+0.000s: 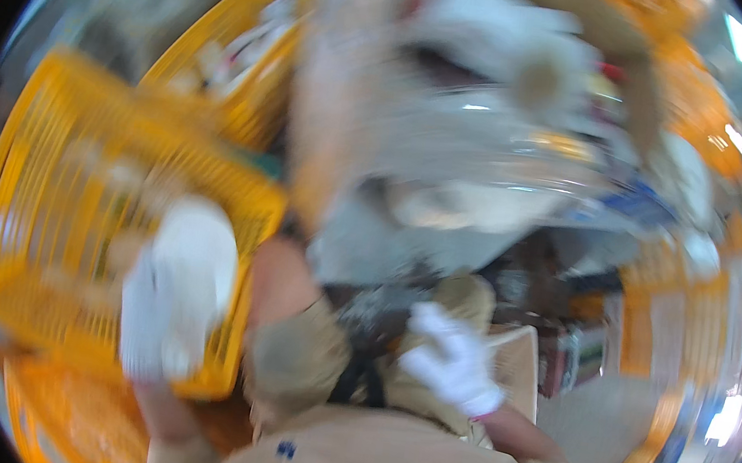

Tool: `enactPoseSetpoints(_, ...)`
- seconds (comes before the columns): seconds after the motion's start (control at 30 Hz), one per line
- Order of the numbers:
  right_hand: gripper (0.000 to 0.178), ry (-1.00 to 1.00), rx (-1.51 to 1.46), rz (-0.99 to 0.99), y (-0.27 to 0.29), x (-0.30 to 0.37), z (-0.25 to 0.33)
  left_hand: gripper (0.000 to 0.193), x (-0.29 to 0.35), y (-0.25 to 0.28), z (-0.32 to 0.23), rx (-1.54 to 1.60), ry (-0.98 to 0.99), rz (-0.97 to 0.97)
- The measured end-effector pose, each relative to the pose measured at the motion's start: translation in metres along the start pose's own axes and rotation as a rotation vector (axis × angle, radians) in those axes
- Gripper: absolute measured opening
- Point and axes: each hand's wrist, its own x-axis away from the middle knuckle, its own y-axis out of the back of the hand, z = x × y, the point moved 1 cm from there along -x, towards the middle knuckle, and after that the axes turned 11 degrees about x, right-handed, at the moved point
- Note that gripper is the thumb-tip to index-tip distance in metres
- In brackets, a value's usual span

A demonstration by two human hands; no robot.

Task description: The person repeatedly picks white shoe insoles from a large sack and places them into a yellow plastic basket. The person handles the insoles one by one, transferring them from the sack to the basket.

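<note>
My left hand (144,320), in a white glove, grips a white rounded object (196,253) at the right side of a yellow slatted crate (14,191). Motion blur hides what kind of object it is. Several pale, blurred items lie inside that crate. Against my right knee is my right hand (452,361), also in a white glove, with its fingers apart and nothing in them.
Behind the first crate stands another yellow crate (261,114) with white items in it. Ahead is a blurred work surface (436,143) bearing white and clear things. An orange crate (67,412) sits at lower left, and a cardboard box (516,367) beside my right hand.
</note>
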Motion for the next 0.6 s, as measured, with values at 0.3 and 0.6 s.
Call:
enactPoseSetpoints(0.3,0.035,-0.812,-0.393,-0.35,0.05,0.055,-0.065,0.104,0.092,-0.29,-0.023,-0.457,-0.648,0.406)
enactPoseSetpoints(0.6,0.052,-0.545,-0.079,-0.543,0.015,0.021,-0.058,0.049,0.051,-0.464,0.011,0.946,0.477,0.568)
